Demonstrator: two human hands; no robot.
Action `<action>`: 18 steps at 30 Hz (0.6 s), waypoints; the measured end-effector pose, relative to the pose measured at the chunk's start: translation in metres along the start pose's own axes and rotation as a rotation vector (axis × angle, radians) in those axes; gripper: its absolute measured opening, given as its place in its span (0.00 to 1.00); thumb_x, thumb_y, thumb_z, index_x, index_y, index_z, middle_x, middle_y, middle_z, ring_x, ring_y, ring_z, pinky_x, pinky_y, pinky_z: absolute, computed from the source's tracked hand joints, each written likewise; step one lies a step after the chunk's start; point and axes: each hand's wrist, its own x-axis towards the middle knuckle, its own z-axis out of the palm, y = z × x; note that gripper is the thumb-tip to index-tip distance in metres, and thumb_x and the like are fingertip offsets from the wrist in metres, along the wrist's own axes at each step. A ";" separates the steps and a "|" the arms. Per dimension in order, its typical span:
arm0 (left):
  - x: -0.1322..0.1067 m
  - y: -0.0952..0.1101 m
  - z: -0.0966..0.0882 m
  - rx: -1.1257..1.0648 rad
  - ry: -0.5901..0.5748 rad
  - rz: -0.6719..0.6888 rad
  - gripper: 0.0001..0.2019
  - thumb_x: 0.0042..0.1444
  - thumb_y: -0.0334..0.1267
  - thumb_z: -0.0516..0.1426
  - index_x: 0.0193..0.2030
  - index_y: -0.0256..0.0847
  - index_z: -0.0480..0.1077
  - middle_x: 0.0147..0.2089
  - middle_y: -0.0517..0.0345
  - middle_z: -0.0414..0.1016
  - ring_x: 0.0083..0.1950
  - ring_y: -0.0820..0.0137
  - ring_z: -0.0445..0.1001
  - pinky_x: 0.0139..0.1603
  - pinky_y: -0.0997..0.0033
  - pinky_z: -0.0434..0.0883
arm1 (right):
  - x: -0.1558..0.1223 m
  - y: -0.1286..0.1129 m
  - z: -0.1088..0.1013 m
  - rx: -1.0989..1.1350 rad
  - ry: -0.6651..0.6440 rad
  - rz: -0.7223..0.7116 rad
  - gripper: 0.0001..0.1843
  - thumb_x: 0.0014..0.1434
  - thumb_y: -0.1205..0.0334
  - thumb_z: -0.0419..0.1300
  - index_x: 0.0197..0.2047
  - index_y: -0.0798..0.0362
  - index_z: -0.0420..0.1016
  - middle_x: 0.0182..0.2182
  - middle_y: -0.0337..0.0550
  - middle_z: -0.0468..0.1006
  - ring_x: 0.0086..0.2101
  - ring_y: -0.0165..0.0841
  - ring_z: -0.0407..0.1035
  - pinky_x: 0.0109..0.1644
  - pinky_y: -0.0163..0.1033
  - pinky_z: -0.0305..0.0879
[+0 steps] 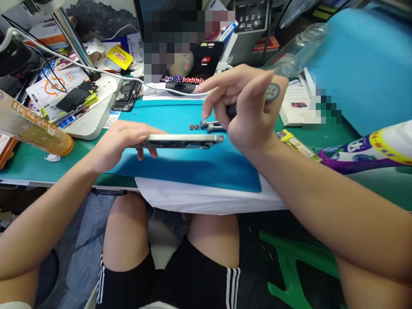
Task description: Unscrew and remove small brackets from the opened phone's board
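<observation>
My left hand [120, 139] holds a phone [180, 140] by its left end, lifting it flat and edge-on just above the blue work mat [199, 167]. My right hand [247, 109] hovers over the phone's right end, fingers curled around a dark-handled screwdriver [272, 92] with a grey round cap. The index finger stretches out to the left. Small metal parts [207, 125] lie on the mat just behind the phone, under my right fingers.
A white lamp base [93, 116] with phone parts [127, 96] stands at the left, beside an orange-capped bottle [35, 128]. A clear bottle [296, 51], a small white box [294, 107] and a purple-yellow package [363, 150] lie right. A green stool [289, 266] is below.
</observation>
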 end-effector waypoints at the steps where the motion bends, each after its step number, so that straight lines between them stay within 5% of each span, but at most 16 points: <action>1: 0.008 -0.004 -0.002 -0.022 -0.005 -0.012 0.26 0.58 0.60 0.57 0.33 0.35 0.81 0.29 0.46 0.81 0.28 0.59 0.77 0.25 0.64 0.70 | 0.000 0.000 0.000 -0.025 0.018 -0.007 0.33 0.63 0.27 0.53 0.36 0.47 0.83 0.21 0.40 0.76 0.16 0.29 0.61 0.20 0.41 0.59; 4: 0.022 -0.012 -0.005 -0.105 0.007 -0.054 0.23 0.62 0.56 0.54 0.34 0.37 0.77 0.28 0.51 0.78 0.29 0.59 0.80 0.24 0.66 0.72 | -0.003 -0.003 0.000 -0.173 -0.033 -0.076 0.29 0.68 0.34 0.52 0.33 0.46 0.82 0.25 0.40 0.78 0.23 0.32 0.71 0.29 0.42 0.67; 9: 0.011 -0.014 -0.004 -0.087 0.022 -0.090 0.25 0.65 0.57 0.53 0.34 0.36 0.77 0.29 0.52 0.78 0.34 0.60 0.80 0.35 0.63 0.76 | -0.005 -0.011 0.003 -0.429 -0.265 -0.169 0.17 0.70 0.57 0.57 0.28 0.47 0.77 0.22 0.34 0.74 0.24 0.29 0.69 0.27 0.38 0.61; 18: -0.017 -0.001 -0.005 0.092 0.114 -0.031 0.16 0.68 0.46 0.56 0.46 0.42 0.83 0.43 0.60 0.84 0.44 0.66 0.80 0.44 0.71 0.73 | -0.009 -0.013 0.011 -0.470 -0.380 -0.282 0.12 0.70 0.63 0.58 0.33 0.46 0.77 0.25 0.36 0.78 0.26 0.31 0.73 0.28 0.38 0.66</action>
